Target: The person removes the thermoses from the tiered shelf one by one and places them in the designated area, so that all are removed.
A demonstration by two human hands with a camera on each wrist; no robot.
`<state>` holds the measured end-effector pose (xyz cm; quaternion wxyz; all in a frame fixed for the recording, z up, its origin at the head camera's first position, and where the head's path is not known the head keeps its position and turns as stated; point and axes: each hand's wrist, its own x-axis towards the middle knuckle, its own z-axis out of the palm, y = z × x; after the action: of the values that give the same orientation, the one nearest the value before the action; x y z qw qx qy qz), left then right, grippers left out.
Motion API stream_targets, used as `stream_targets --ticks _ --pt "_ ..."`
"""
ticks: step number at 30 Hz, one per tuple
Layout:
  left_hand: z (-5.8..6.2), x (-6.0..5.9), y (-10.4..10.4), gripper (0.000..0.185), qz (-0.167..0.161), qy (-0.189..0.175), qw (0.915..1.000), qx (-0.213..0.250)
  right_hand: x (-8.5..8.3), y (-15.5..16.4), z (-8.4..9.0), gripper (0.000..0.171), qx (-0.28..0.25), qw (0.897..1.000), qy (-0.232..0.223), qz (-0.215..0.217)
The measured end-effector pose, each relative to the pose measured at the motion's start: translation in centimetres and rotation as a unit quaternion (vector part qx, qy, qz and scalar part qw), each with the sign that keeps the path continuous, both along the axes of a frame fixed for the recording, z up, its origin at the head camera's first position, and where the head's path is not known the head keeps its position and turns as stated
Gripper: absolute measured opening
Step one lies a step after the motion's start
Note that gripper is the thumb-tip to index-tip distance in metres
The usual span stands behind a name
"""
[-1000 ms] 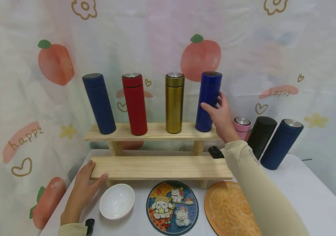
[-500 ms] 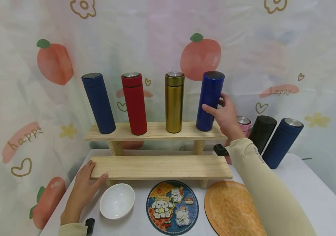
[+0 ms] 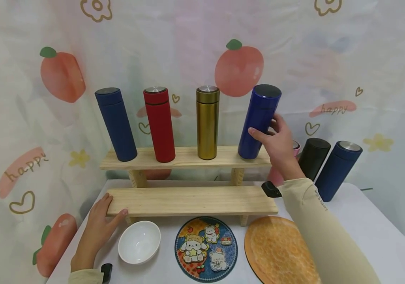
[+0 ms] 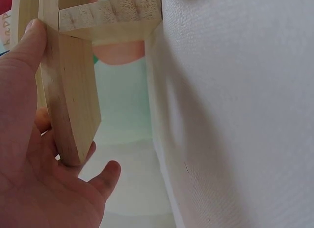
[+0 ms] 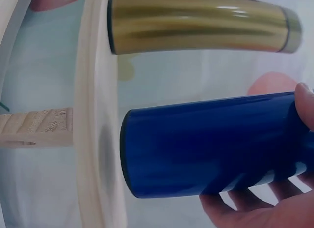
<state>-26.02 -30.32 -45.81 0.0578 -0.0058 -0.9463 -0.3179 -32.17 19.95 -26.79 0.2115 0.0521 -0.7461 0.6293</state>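
My right hand [image 3: 277, 138] grips a bright blue flask [image 3: 259, 120] at the right end of the upper wooden shelf [image 3: 184, 157]; the flask tilts to the right with its base on the board. In the right wrist view my fingers [image 5: 255, 203] wrap the blue flask [image 5: 206, 149], with the gold flask [image 5: 196, 24] beside it. On the same shelf stand a navy flask [image 3: 116, 123], a red flask [image 3: 160, 123] and the gold flask [image 3: 207, 121]. My left hand [image 3: 97, 227] rests against the left end of the lower shelf [image 3: 192, 200], thumb on its front edge [image 4: 73, 90].
A pink flask [image 3: 277, 173], a black flask [image 3: 312, 157] and a navy flask [image 3: 337, 169] stand on the table to the right. In front of the shelves lie a white bowl [image 3: 139, 241], a cartoon coaster [image 3: 206, 248] and an orange mat [image 3: 277, 252].
The blue flask has tipped to the right in my right hand, its top moving rightward. My left hand has stayed at the lower shelf.
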Motion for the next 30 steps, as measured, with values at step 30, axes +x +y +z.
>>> stream_targets --ticks 30 --pt "0.2 0.2 0.1 0.100 -0.008 0.005 0.9999 0.007 7.1 4.8 -1.1 0.079 0.024 0.996 -0.016 -0.082"
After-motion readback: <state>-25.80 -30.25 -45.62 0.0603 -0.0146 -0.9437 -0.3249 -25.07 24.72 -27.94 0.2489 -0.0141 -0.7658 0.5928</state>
